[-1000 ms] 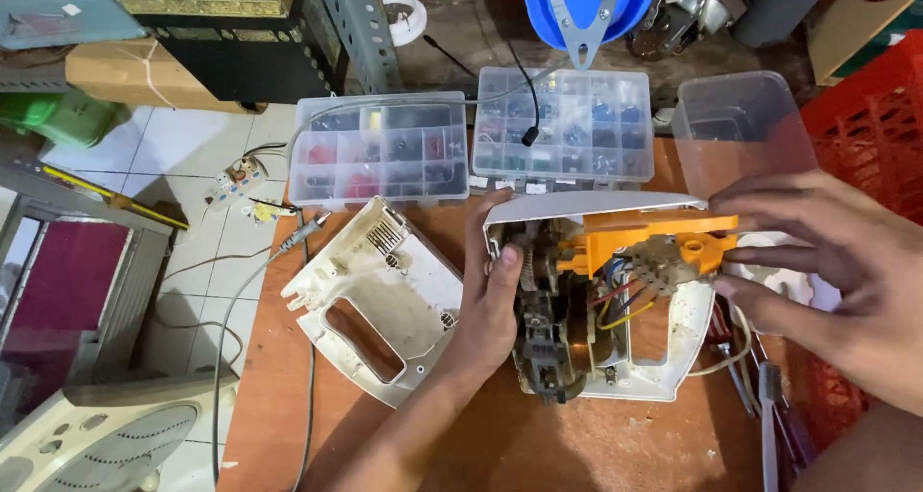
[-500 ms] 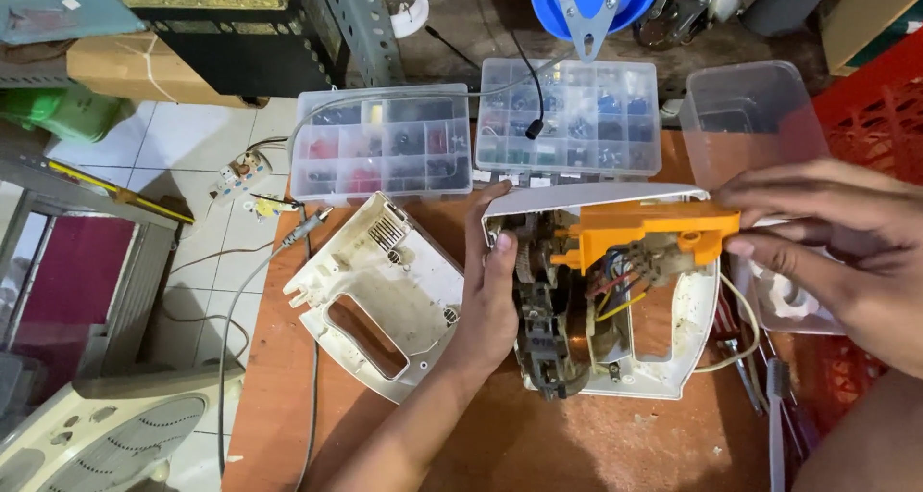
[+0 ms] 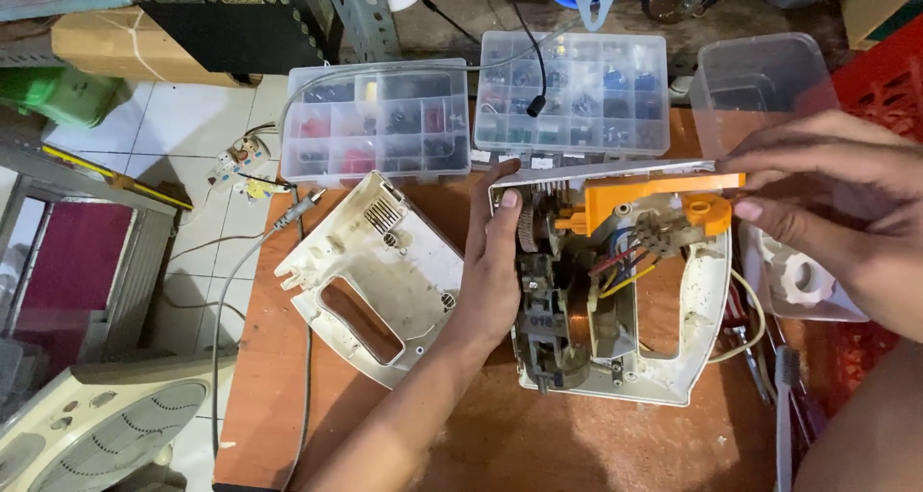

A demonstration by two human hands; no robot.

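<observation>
An opened white appliance body [image 3: 673, 367] lies on the brown table [image 3: 577, 444], showing gears, coloured wires, a motor and an orange plastic part [image 3: 625, 204]. My left hand [image 3: 490, 271] grips the body's left edge, thumb up by the gears. The fingers of my right hand [image 3: 836, 204] pinch the right end of the orange part and its top strip. The removed white cover half [image 3: 375, 271] rests to the left, inside facing up.
Two clear compartment boxes [image 3: 385, 117] [image 3: 577, 88] with small parts sit at the table's back. A clear tub [image 3: 760, 79] and a tray with a white knob [image 3: 798, 281] stand right, by a red crate [image 3: 885, 69]. A fan grille [image 3: 96, 434] lies on the floor left.
My right hand has moved left onto the orange part and taken hold of its right end. My left hand keeps its grip on the body.
</observation>
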